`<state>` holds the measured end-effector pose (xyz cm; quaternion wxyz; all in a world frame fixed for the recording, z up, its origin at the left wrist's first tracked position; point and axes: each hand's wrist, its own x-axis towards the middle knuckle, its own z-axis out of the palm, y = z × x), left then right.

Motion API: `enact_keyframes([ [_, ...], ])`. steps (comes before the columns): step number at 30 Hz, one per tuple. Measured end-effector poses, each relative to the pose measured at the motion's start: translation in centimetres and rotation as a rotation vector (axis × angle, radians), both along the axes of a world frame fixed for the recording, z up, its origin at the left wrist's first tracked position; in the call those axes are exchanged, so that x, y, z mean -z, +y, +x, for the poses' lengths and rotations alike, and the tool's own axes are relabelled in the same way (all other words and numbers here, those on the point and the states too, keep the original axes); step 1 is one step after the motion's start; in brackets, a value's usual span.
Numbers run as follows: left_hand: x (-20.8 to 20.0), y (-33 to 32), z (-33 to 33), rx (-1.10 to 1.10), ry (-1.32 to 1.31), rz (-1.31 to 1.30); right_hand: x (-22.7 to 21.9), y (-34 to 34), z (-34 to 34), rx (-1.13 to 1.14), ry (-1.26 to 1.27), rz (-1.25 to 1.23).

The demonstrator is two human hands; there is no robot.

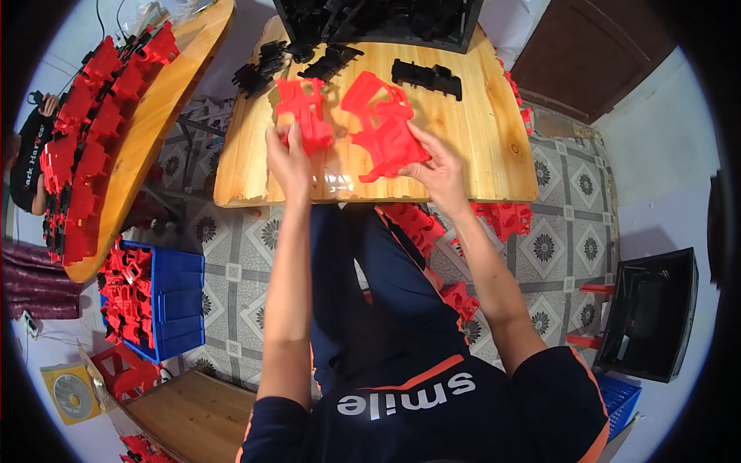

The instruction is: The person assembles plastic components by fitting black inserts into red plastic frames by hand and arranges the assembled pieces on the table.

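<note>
head view, near to far. a navy shirt (494, 417) with orange trim occupies the foreground. the left grip (290, 163) is closed on the near end of a red plastic molding (305, 108); the right grip (441, 171) is clamped on the right side of a larger red openwork molding (386, 143), thumb at its near edge. both moldings are over the wooden desk (490, 147), side by side and apart. beyond them lie a black rectangular molding (428, 78), at right, and several black plastic parts (337, 63), at left. a black bin (421, 35) stands at the far edge. leftward, a blue crate (181, 301) holds red moldings; farther out, a second wooden table (166, 108) carries more, in rows.
</note>
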<state>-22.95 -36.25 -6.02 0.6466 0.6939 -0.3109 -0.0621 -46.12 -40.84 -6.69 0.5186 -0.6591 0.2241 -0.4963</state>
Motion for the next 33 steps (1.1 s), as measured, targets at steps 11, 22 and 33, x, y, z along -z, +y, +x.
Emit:
enact_keyframes([
  [11, -3.0, 7.5, -8.0, 0.74, 1.234, -0.704, -3.3, -2.5, -1.6, -0.42, 0.022, 0.146],
  [22, -1.8, 13.1, -8.0, 0.687, 1.288, -0.493, -4.3, -14.0, -3.0, -0.005, 0.353, 0.371],
  [33, -0.8, 13.9, -7.6, 0.681, 1.31, -0.46, -4.6, -14.5, -3.5, 0.336, 0.775, -0.852],
])
